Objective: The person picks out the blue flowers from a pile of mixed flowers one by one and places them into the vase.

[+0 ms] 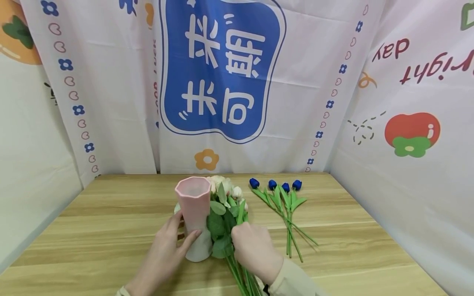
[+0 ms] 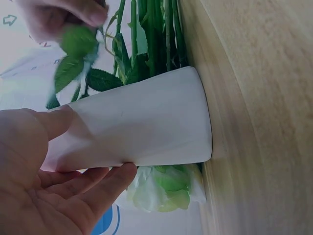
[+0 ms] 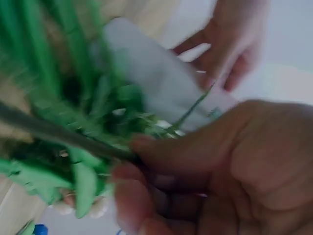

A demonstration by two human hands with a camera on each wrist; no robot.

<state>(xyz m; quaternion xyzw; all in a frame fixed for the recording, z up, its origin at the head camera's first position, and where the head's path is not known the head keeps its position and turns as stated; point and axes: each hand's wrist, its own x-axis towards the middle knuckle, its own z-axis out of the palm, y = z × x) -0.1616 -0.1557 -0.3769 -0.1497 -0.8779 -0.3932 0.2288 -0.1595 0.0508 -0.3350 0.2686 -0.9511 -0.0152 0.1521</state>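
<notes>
A tall vase [image 1: 194, 218], pink at the rim and white below, stands upright on the table. My left hand [image 1: 168, 242] grips its side, thumb on the near face and fingers round the left; the left wrist view shows this grip on the vase [image 2: 142, 122]. My right hand [image 1: 255, 248] pinches a green flower stem [image 3: 73, 137] between thumb and fingers, just right of the vase. Beneath it lies a bunch of white artificial flowers [image 1: 222, 185] with green leaves, their stems [image 1: 240, 275] pointing toward me. The right wrist view is blurred.
Several blue artificial tulips [image 1: 285, 188] lie to the right with crossed green stems. A pale flower [image 2: 161, 188] shows behind the vase in the left wrist view. Printed cloth [image 1: 122, 102] hangs behind and beside the wooden table [image 1: 103, 222].
</notes>
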